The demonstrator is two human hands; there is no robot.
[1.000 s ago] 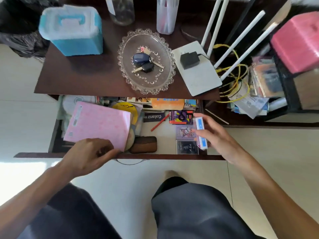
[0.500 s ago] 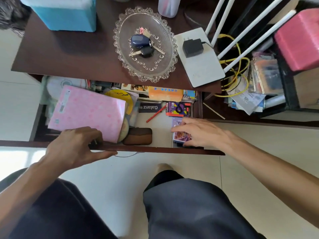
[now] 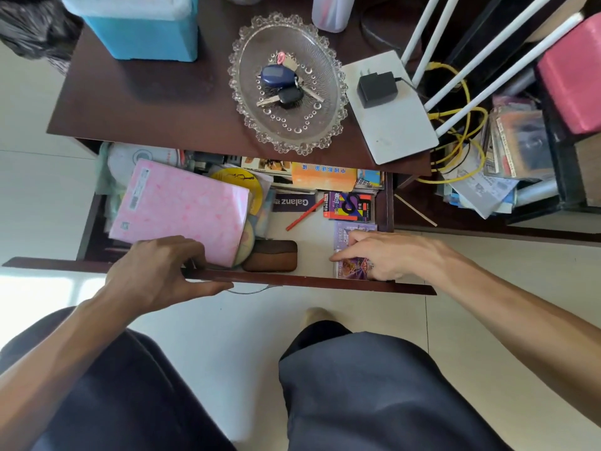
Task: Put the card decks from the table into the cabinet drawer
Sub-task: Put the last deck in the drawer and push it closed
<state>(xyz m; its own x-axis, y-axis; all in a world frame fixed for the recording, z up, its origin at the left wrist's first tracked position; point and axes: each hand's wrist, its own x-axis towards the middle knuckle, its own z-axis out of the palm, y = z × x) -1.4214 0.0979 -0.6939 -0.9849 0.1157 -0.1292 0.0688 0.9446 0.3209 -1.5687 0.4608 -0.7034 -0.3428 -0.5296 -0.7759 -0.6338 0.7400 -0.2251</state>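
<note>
The cabinet drawer [image 3: 325, 282] stands pulled open below the dark table top [image 3: 146, 105]. My left hand [image 3: 156, 271] grips the drawer's front edge on the left. Inside the right front corner, my right hand [image 3: 390, 255] lies on a purple card deck [image 3: 353, 271], thumb at its left edge and fingers across its top. Whether the hand grips the deck is unclear. The blue and white deck is hidden. A red, yellow and purple deck [image 3: 348, 206] lies just behind it in the drawer.
A pink notebook [image 3: 185, 209], a brown case [image 3: 271, 255], a red pencil [image 3: 304, 214] and discs fill the drawer's left and middle. On the table are a glass dish [image 3: 234, 79] with keys, a white router [image 3: 393, 131] and a blue box [image 3: 140, 30]. A cluttered shelf stands right.
My right hand carried the blue and white deck down into the drawer's right front corner and now covers the decks there. My left hand moved from the pink notebook to the drawer's front edge.
</note>
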